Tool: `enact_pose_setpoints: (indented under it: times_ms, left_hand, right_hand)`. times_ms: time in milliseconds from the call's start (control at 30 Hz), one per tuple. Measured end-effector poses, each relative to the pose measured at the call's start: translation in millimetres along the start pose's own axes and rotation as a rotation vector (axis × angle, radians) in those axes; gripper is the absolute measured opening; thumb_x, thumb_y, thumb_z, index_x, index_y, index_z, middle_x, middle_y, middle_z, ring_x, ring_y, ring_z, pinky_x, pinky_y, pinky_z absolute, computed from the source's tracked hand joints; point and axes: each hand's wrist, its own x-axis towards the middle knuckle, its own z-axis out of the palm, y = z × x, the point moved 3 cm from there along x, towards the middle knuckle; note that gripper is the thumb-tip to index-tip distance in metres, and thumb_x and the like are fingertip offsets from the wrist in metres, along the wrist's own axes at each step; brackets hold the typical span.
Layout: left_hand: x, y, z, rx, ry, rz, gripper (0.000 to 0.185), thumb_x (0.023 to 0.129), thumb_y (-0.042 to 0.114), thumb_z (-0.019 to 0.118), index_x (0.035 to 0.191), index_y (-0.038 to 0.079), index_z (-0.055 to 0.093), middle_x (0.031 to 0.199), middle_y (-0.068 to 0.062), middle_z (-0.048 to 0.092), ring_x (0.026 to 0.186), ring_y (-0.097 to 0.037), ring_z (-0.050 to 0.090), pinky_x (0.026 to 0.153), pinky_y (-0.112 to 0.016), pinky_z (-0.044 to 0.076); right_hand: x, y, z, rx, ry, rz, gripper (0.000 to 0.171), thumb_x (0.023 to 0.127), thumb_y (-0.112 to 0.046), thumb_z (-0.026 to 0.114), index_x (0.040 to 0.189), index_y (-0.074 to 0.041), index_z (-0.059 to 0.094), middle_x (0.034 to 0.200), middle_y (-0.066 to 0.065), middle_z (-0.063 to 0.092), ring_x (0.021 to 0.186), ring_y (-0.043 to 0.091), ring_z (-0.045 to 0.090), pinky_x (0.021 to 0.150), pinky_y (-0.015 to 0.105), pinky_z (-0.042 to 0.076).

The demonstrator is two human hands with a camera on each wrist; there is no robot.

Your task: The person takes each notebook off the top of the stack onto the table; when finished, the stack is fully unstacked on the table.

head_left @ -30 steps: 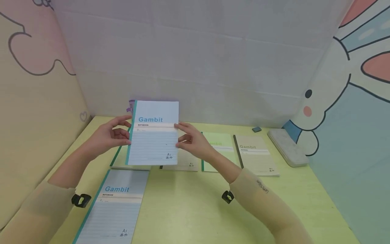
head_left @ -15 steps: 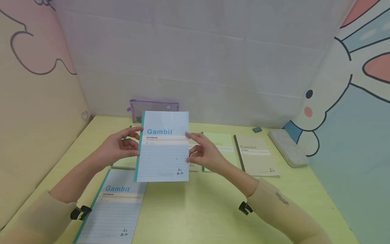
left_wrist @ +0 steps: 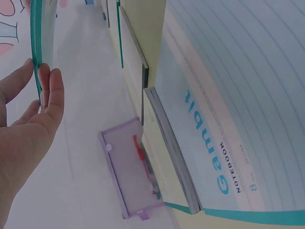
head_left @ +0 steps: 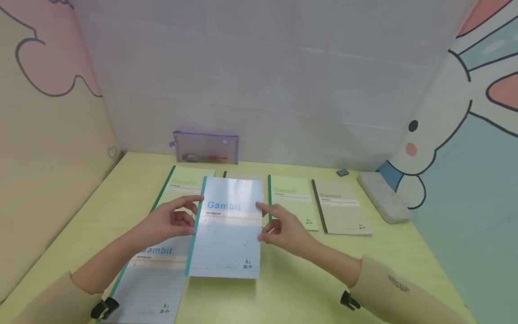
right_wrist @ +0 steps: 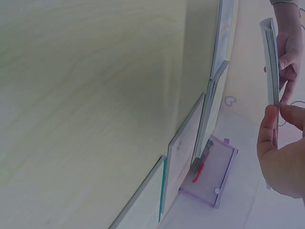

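A blue Gambit notebook (head_left: 226, 252) with a teal spine hangs above the table, its cover towards me. My left hand (head_left: 171, 220) pinches its spine edge between thumb and fingers. On the opposite edge my right hand (head_left: 288, 229) pinches it; the right wrist view shows the notebook (right_wrist: 271, 67) edge-on between both hands. Another blue notebook (head_left: 147, 288) lies on the table at lower left, partly covered by my left arm and the held notebook. Behind are a green notebook (head_left: 190, 175) and a beige notebook (head_left: 244, 176), the latter mostly hidden.
Further right lie a second green notebook (head_left: 292, 202) and a second beige notebook (head_left: 341, 209). A purple see-through pencil case (head_left: 207, 147) with pens stands against the back wall. A small dark block (head_left: 342, 172) and a grey case (head_left: 383, 198) sit at the back right.
Both hands have brought the blue notebook down and towards me, slightly to the right. The pencil case and the green notebook behind it have come into fuller view.
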Motion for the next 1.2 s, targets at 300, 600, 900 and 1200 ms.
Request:
enact_pose_setpoints:
  times_ms: [300, 600, 900, 1200]
  left_hand:
    - [-7.6, -21.7, 21.7, 0.008, -0.05, -0.042, 0.069, 0.082, 0.006, 0.072, 0.142, 0.014, 0.039, 0.111, -0.015, 0.049, 0.084, -0.018, 0.063, 0.074, -0.026, 0.055]
    - [-13.7, -36.6, 37.5, 0.083, -0.086, -0.072, 0.069, 0.08, 0.002, 0.072, 0.141, 0.009, 0.04, 0.106, -0.013, 0.051, 0.079, -0.017, 0.065, 0.068, -0.025, 0.055]
    - [-14.8, -49.7, 49.5, 0.289, -0.125, -0.079, 0.067, 0.075, 0.007, 0.078, 0.135, 0.014, 0.049, 0.097, 0.0, 0.056, 0.071, -0.008, 0.06, 0.065, -0.022, 0.052]
    - [-9.6, -54.0, 56.0, 0.421, -0.223, -0.027, 0.064, 0.072, 0.018, 0.082, 0.128, 0.009, 0.053, 0.084, 0.006, 0.058, 0.065, -0.003, 0.054, 0.062, -0.021, 0.048]
  right_hand:
    - [-16.6, 21.8, 15.8, -0.208, -0.012, 0.038, 0.073, 0.077, -0.011, 0.078, 0.142, -0.014, 0.043, 0.106, 0.001, 0.052, 0.072, 0.005, 0.059, 0.067, 0.022, 0.054]
    - [-24.3, 36.7, 30.5, -0.252, -0.05, 0.08, 0.073, 0.073, -0.004, 0.078, 0.138, -0.007, 0.046, 0.103, 0.002, 0.054, 0.068, 0.005, 0.056, 0.062, 0.019, 0.051]
    - [-27.6, 46.9, 39.8, -0.318, -0.123, 0.106, 0.073, 0.071, -0.007, 0.081, 0.136, -0.009, 0.049, 0.097, -0.002, 0.057, 0.063, 0.004, 0.051, 0.056, 0.018, 0.047]
    - [-25.6, 50.6, 41.6, -0.421, -0.247, 0.101, 0.07, 0.072, -0.017, 0.082, 0.135, -0.009, 0.051, 0.085, -0.006, 0.052, 0.064, 0.002, 0.044, 0.059, 0.016, 0.042]
